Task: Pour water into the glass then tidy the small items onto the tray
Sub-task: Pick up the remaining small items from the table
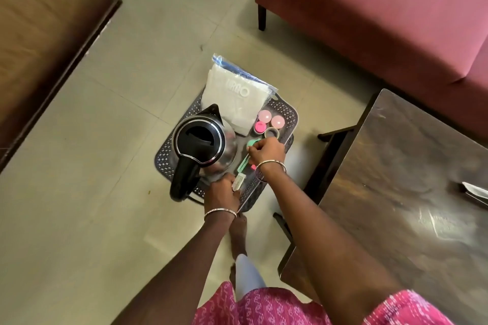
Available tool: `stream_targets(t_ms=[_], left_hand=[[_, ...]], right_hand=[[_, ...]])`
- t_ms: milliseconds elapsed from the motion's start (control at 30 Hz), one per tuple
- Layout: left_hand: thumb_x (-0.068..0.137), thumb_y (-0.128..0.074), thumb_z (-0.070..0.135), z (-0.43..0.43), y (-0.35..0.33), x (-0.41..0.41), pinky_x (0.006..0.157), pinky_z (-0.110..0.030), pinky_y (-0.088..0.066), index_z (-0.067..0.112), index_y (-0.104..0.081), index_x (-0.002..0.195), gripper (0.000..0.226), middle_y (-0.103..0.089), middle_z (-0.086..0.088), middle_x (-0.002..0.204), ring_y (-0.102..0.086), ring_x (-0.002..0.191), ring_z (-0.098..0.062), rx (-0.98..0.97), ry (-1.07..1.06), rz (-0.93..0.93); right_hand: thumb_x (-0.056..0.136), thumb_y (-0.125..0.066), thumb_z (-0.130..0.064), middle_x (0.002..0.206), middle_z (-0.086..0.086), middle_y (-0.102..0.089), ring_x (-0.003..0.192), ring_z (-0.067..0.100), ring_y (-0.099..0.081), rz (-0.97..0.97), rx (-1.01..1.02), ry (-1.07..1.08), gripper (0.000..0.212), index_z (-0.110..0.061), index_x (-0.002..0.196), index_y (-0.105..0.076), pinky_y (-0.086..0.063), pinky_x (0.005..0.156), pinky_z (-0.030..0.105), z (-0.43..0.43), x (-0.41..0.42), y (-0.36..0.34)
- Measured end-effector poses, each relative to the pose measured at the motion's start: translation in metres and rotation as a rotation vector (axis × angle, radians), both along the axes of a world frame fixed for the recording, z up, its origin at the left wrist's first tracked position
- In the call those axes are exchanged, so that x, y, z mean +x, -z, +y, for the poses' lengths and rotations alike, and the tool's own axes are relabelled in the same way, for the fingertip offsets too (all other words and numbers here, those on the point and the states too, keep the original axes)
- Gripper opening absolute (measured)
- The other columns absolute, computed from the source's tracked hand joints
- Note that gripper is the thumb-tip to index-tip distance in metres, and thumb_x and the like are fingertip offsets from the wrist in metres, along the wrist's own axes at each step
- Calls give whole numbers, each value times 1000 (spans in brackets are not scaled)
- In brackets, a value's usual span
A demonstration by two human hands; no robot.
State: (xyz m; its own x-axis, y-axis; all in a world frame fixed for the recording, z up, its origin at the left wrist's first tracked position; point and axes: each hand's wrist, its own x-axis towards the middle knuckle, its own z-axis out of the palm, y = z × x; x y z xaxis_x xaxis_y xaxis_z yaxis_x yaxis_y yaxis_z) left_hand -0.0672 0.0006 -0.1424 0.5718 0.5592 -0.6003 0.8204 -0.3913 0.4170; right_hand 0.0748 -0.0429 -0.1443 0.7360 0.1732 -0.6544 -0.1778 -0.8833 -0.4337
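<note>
Tidying is looking underway: right hand (266, 153) is pinching the green tool (250, 143) low over the tray (289, 113), just right of the kettle (204, 140). Left hand (221, 192) is sitting at the tray's near edge beside a small white piece (239, 181); can't tell if it's gripping anything. Glass isn't showing. Suggest laying the tool flat in the bare strip, keeping clear of the tape roll (272, 132) and pink tubs (264, 115).
</note>
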Motion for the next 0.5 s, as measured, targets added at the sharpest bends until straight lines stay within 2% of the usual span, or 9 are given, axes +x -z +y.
stream_targets(t_ms=[133, 300, 500], left_hand=[[83, -71, 22, -2, 9, 1, 80, -38, -53, 20, -66, 97, 15, -73, -8, 95, -67, 94, -32, 14, 16, 25], [79, -73, 22, 5, 17, 4, 75, -36, -54, 21, -64, 95, 18, -74, -6, 94, -68, 92, -30, -1, -9, 53], [76, -74, 16, 6, 24, 3, 72, -35, -53, 18, -65, 89, 16, -74, -2, 90, -69, 88, -27, -25, -40, 67]], right_hand=[[87, -67, -26, 86, 17, -75, 91, 34, -69, -18, -16, -1, 19, -10, 87, -78, -56, 84, 36, 3, -3, 11], [86, -70, -27, 94, 15, -74, 95, 34, -66, -63, -53, -28, 19, -13, 94, -78, -53, 81, 35, 13, 5, 19], [84, -71, -26, 95, 13, -73, 95, 32, -66, -71, -54, -29, 17, -12, 92, -77, -52, 79, 34, 12, 6, 25]])
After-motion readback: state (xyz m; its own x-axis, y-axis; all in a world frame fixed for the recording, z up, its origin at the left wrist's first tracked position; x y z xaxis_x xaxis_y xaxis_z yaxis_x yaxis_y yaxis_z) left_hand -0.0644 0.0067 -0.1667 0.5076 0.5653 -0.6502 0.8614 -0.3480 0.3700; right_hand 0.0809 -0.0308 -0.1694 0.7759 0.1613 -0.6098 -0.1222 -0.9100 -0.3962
